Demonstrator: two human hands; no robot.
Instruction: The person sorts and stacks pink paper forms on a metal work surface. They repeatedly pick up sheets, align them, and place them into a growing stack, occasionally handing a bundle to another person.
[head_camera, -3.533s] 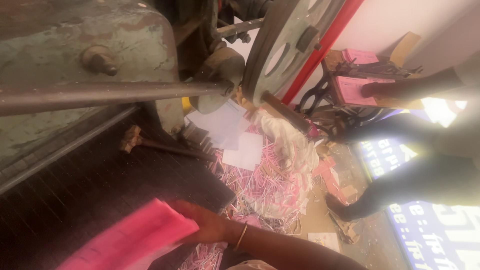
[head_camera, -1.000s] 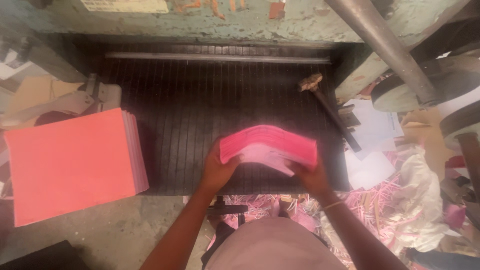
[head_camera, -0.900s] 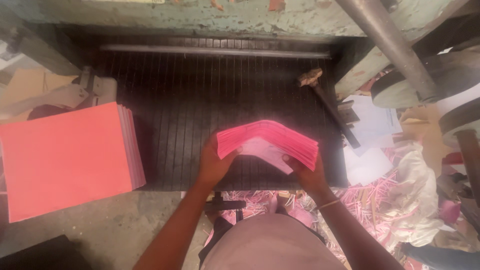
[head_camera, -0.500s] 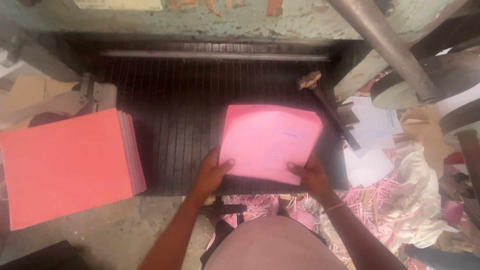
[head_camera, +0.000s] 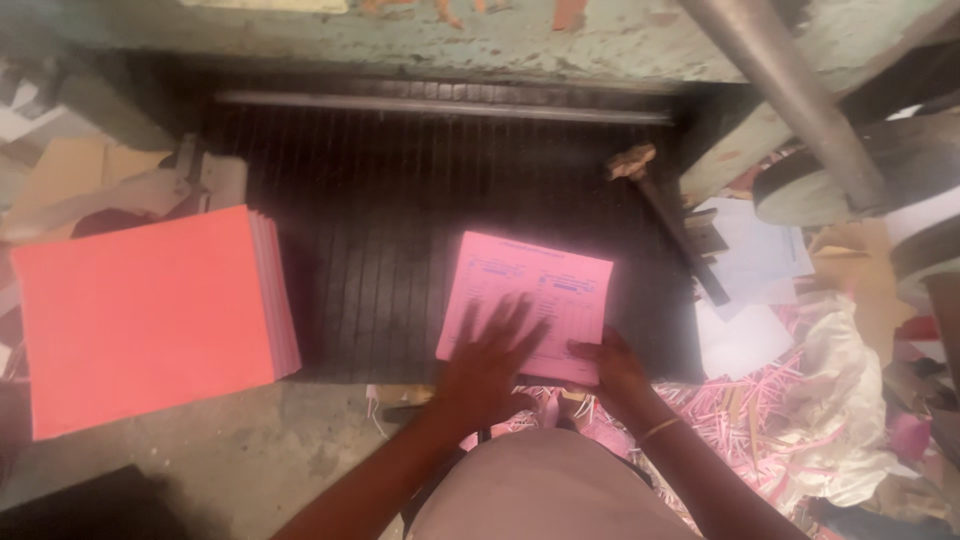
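Squaring step, by the look of it: left hand (head_camera: 490, 355) lying open, fingers spread flat on the thin pink printed paper stack (head_camera: 527, 300); right hand (head_camera: 612, 362) pinching its near right corner; stack sitting at the near edge of the dark ribbed metal table (head_camera: 400, 220); next move probably calling for even pressure; thick salmon-red paper block (head_camera: 145, 315) lying at the left edge; pink paper trimmings (head_camera: 745, 425) littering the floor to the right.

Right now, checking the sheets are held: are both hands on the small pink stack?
Yes, the left hand lies flat on the small pink stack and the right hand grips its near edge.
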